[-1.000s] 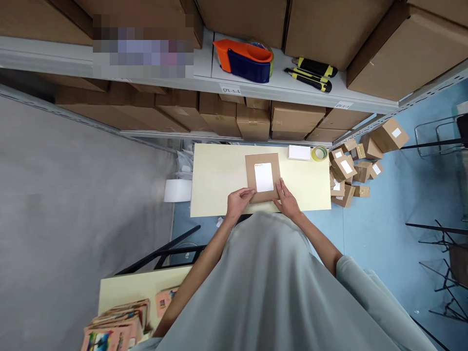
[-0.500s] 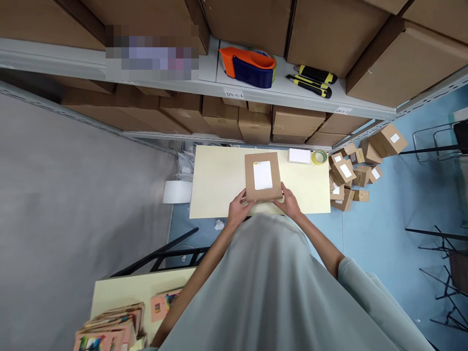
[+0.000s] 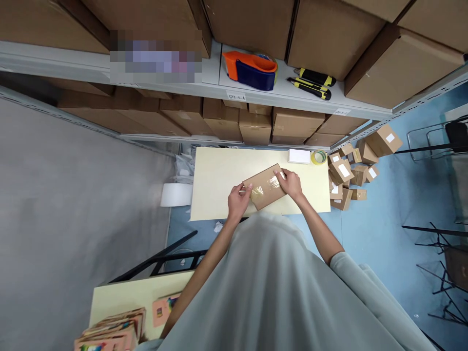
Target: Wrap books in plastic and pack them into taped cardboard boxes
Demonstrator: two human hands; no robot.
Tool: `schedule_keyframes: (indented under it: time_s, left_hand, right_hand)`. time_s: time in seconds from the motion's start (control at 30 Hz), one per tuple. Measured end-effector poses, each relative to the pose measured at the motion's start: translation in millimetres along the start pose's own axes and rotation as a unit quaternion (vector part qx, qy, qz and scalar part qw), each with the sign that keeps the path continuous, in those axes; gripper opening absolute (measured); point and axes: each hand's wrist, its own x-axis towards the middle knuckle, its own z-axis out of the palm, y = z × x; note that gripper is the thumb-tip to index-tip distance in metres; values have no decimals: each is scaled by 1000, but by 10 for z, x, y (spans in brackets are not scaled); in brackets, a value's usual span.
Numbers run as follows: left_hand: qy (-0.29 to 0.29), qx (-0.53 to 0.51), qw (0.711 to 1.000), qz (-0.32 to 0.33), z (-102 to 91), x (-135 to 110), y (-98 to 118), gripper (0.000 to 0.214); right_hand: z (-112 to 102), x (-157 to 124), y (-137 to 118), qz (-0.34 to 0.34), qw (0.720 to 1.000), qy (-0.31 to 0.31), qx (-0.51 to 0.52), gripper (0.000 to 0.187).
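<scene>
Between my two hands a brown cardboard box [image 3: 265, 189] is held tilted above the pale yellow table [image 3: 215, 175]. Shiny clear tape shows on the side facing me, and no label is visible on it. My left hand [image 3: 238, 200] grips the box's left end, thumb on the near face. At the other end, my right hand [image 3: 290, 184] is closed on the upper right corner, its thumb on the taped face. The fingers behind the box are hidden.
A tape roll [image 3: 318, 157] and a white stack [image 3: 299, 156] lie at the table's back right. Labelled boxes [image 3: 341, 170] pile on the floor to the right. Overhead, a shelf [image 3: 204, 87] carries an orange-blue tape dispenser [image 3: 252, 70] and box cutters [image 3: 312, 83].
The box has been turned: its white-labelled face no longer shows and a taped face is toward me. My right hand has moved up to the upper right corner.
</scene>
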Motion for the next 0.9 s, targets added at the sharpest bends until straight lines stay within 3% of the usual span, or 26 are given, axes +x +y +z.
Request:
schedule_keyframes:
  time_s: [0.13,0.23,0.4,0.5,0.6,0.67,0.77,0.83,0.9]
  left_hand:
    - [-15,-59,998,21,-7,-63,-21,63]
    - [-27,-109,993,32,-47,-34,-77,68]
    - [-26,-138,989,52,-70,380,-212,73]
    - [0,-117,992,50,-87,681,-225,70]
    - [35,-41,996,71,-178,814,-171,62]
    - [51,-2,994,98,-273,798,-132,57]
    - [38,3,995,92,-412,725,-136,59]
    - [31,3,996,80,-481,710,-193,66]
    - [38,15,996,80,-530,733,-277,73]
  right_hand:
    - [-51,-93,101,7,993,11,121,52]
    - [-63,-242,91,-34,983,43,173,56]
    - [176,-419,-94,-122,982,69,128,63]
    - [425,-400,-231,-152,982,51,103,66]
    - [587,-287,-248,-176,980,8,90,61]
    - [606,-187,-130,-144,987,9,65,58]
    - [560,-61,209,3,997,72,18,67]
    - [551,-21,439,79,993,67,48,78]
    - [593,-16,585,99,986,29,131,80]
